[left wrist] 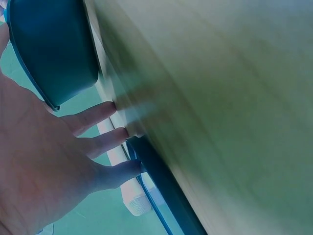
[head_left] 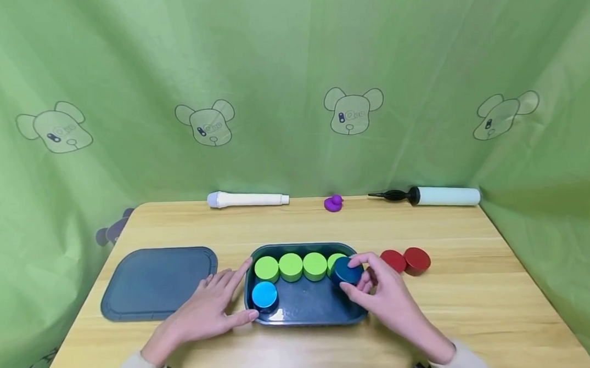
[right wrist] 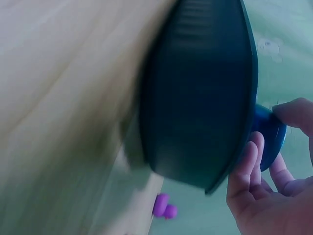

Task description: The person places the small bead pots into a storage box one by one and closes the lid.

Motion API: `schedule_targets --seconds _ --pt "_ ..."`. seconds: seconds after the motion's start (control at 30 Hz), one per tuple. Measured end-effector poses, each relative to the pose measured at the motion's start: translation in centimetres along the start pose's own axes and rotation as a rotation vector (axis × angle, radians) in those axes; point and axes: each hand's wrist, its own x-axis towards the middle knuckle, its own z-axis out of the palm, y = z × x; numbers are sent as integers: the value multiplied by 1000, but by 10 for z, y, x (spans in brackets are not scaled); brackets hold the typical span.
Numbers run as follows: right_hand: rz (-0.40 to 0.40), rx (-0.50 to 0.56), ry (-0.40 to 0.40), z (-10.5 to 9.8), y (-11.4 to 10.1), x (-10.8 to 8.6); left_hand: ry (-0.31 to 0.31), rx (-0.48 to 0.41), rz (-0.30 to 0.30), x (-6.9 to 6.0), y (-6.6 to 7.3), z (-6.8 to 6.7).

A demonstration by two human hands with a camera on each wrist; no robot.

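Observation:
A dark rectangular tray [head_left: 310, 305] stands in the middle of the table. Inside it, several light green round blocks [head_left: 291, 266] line the back side, and a bright blue round block [head_left: 264, 295] sits in the front left corner. My right hand [head_left: 390, 292] pinches a dark blue round block [head_left: 345, 270] between thumb and fingers at the tray's right end, partly covering the rightmost green one. In the right wrist view this dark blue block [right wrist: 271, 134] shows above the tray rim. With fingers spread, my left hand [head_left: 206, 311] touches the tray's left rim.
A flat dark lid [head_left: 156, 283] lies left of the tray, partly under the left fingers. Two red round blocks [head_left: 417, 261] are beyond the right hand. Along the back edge lie a white microphone [head_left: 248, 200], a purple rubber duck [head_left: 334, 202] and a hand pump [head_left: 446, 195].

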Motion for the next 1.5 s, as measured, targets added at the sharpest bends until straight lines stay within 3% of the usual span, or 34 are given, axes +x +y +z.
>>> schedule_targets --seconds 0.33,0.53,0.83,1.0,1.23,1.5 --pt "-18 -76 -196 33 -12 11 -3 0 -3 0 -2 1" --pt "-52 -122 -267 50 -18 15 0 -4 -7 1 -1 2" --pt "-28 -165 -361 69 -22 20 -4 -1 -7 1 1 1" --pt "-32 -166 -400 75 -23 24 -9 -13 -9 0 0 -1" --pt "-12 -81 -442 75 -21 25 -16 -18 -17 1 -1 1" --pt "-2 -40 -439 76 -19 26 -11 -10 -14 0 -1 1"
